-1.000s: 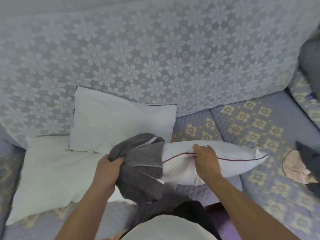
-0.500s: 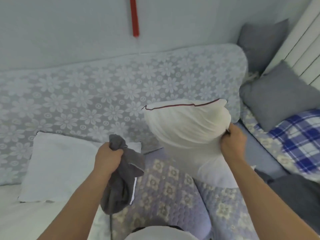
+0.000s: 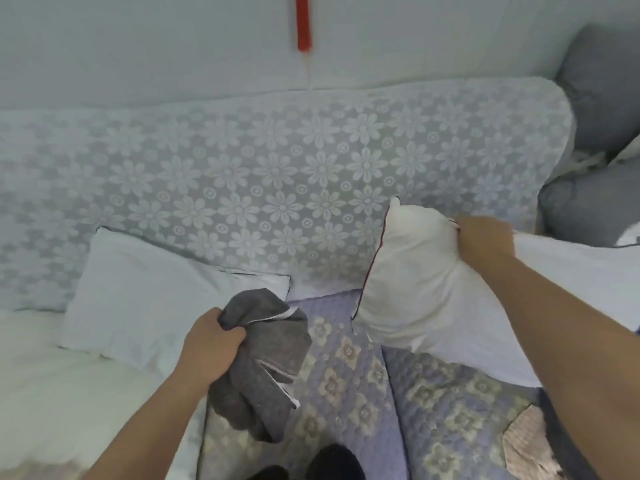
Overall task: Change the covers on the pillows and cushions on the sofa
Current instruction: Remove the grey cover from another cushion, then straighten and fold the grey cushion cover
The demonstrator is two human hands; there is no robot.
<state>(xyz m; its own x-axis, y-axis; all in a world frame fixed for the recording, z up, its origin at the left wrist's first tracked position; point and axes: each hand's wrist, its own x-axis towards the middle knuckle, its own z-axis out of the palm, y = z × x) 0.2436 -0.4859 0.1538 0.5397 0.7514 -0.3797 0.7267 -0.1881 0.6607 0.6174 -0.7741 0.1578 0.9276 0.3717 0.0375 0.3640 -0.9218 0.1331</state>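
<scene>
A single head-worn camera looks forward and steeply down from above the sofa seat (image 3: pixel 346 393), close enough that both forearms enter from the bottom edge. It faces the sofa backrest (image 3: pixel 277 174) squarely, with the wall (image 3: pixel 138 46) and a red hanging strip (image 3: pixel 304 22) filling the top. The wide-angle lens bows the backrest's top edge. Grey cushions (image 3: pixel 595 206) sit at the right margin, white pillows (image 3: pixel 145 289) at the left.

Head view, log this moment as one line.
left hand grips grey cover | right hand grips white pillow | pillow bare
</scene>
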